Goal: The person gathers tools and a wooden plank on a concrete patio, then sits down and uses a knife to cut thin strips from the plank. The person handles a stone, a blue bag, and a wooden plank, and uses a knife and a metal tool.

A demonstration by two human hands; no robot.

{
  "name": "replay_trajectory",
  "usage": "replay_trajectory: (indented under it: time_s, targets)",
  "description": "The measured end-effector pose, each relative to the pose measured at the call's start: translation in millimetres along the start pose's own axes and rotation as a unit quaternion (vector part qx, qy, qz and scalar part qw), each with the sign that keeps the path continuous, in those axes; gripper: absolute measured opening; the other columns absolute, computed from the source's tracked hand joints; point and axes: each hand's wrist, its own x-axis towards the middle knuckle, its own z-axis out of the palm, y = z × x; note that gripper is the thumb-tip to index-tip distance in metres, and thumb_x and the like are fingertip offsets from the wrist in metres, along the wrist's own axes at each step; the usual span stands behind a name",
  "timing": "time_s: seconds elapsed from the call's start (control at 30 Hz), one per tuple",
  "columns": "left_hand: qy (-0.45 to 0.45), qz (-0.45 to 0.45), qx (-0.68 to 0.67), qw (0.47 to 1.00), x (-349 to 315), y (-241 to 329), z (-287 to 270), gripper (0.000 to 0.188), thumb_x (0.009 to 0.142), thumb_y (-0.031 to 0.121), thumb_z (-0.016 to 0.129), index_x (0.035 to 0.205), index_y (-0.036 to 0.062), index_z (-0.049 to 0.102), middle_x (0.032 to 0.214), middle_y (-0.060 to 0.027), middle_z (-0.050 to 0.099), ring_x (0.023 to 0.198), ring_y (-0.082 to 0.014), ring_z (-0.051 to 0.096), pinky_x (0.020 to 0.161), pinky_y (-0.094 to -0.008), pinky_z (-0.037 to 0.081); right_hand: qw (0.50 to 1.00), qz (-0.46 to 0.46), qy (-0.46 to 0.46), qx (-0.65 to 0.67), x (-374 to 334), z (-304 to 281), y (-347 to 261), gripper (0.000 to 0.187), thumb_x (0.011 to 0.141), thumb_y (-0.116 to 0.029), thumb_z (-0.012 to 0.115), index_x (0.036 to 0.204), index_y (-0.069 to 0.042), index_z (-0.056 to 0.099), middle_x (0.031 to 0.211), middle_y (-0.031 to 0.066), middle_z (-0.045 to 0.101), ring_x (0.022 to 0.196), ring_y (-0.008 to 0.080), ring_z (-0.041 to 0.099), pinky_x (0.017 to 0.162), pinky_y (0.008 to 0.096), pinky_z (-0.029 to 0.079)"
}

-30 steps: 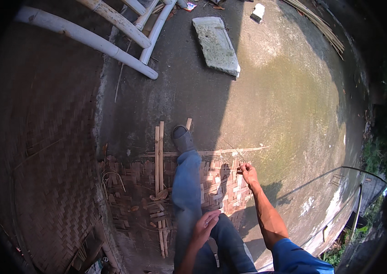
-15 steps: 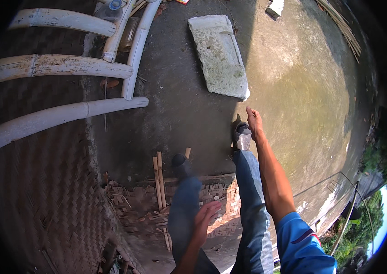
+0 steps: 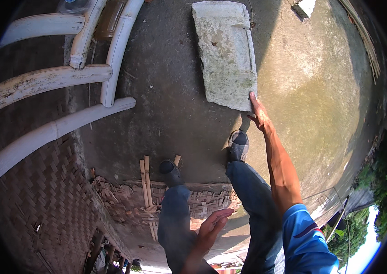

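Observation:
A long, rough slab of pale grey stone or concrete (image 3: 225, 59) with chipped edges lies flat on the ground ahead of me. At its near right corner is my right hand (image 3: 259, 113), fingers stretched out and thumb apart; the fingertips appear to touch the slab's edge, without gripping it. My left hand (image 3: 210, 230) is low in front of my legs, holding nothing, its fingers extended and slightly bent. Both shoes show beyond my knees, the right shoe (image 3: 238, 145) just short of the slab and the left shoe (image 3: 170, 172) farther back.
White-painted bamboo poles (image 3: 84, 121) form a frame at the left, with a brown bottle-like container (image 3: 110, 19) among them. Woven bamboo matting (image 3: 29, 192) covers the lower left. Thin wooden strips (image 3: 146, 182) stand near my left shoe. A smaller block (image 3: 303, 8) and long sticks (image 3: 362, 34) lie far right.
My right hand has reached forward to the slab's near corner. The left hand has shifted slightly right and lower. My left foot has moved a little, and the view has shifted.

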Motion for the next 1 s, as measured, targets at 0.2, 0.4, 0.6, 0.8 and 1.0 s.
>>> replay_trajectory:
  time_s: [0.2, 0.4, 0.6, 0.8, 1.0]
  targets:
    - [0.023, 0.029, -0.034, 0.999, 5.4, -8.9, -5.4, 0.046, 0.103, 0.028, 0.052, 0.133, -0.0062, 0.053, 0.135, -0.0195, 0.058, 0.130, -0.0268, 0.053, 0.112, -0.0407, 0.038, 0.995, 0.001, -0.061, 0.073, 17.9, -10.6, 5.5, 0.089, 0.085, -0.073, 0.061, 0.149, -0.013, 0.043, 0.144, 0.0071, 0.051, 0.119, 0.0215, 0.050, 0.089, 0.0392, 0.048]
    - [0.021, 0.044, -0.024, 0.999, 2.0, -13.2, -6.3, 0.045, 0.103, 0.027, 0.052, 0.133, -0.0065, 0.052, 0.134, -0.0195, 0.059, 0.129, -0.0268, 0.054, 0.111, -0.0404, 0.040, 0.995, 0.043, -0.070, 0.059, 2.1, 2.2, 13.9, 0.083, 0.082, -0.074, 0.064, 0.143, -0.019, 0.049, 0.128, -0.0023, 0.060, 0.097, 0.0154, 0.050, 0.067, 0.0320, 0.036]
    - [0.025, 0.008, -0.063, 0.998, -6.1, -11.9, -11.7, 0.039, 0.104, 0.019, 0.051, 0.135, -0.0049, 0.051, 0.134, -0.0160, 0.059, 0.129, -0.0213, 0.052, 0.111, -0.0338, 0.037, 0.977, 0.103, -0.187, 0.017, -50.8, 52.6, 9.1, 0.114, 0.073, -0.078, 0.069, 0.154, -0.009, 0.031, 0.155, 0.0139, 0.035, 0.137, 0.0359, 0.033, 0.100, 0.0483, 0.035]
    - [0.024, 0.020, -0.057, 0.998, -14.8, -16.6, -23.7, 0.041, 0.104, 0.024, 0.053, 0.134, -0.0030, 0.053, 0.133, -0.0153, 0.060, 0.128, -0.0210, 0.053, 0.110, -0.0337, 0.038, 0.985, 0.075, -0.131, 0.081, -106.8, 114.5, -11.0, 0.103, 0.076, -0.074, 0.069, 0.152, -0.015, 0.032, 0.154, 0.0108, 0.036, 0.142, 0.0342, 0.029, 0.111, 0.0564, 0.031]
    - [0.012, 0.058, -0.053, 0.997, -34.2, -27.7, -45.9, 0.045, 0.102, 0.028, 0.053, 0.135, -0.0029, 0.052, 0.134, -0.0161, 0.060, 0.129, -0.0237, 0.054, 0.109, -0.0359, 0.040, 0.976, -0.013, -0.151, 0.157, -127.3, 145.7, -20.5, 0.103, 0.075, -0.071, 0.072, 0.152, -0.012, 0.035, 0.149, 0.0081, 0.044, 0.132, 0.0251, 0.041, 0.101, 0.0462, 0.034]
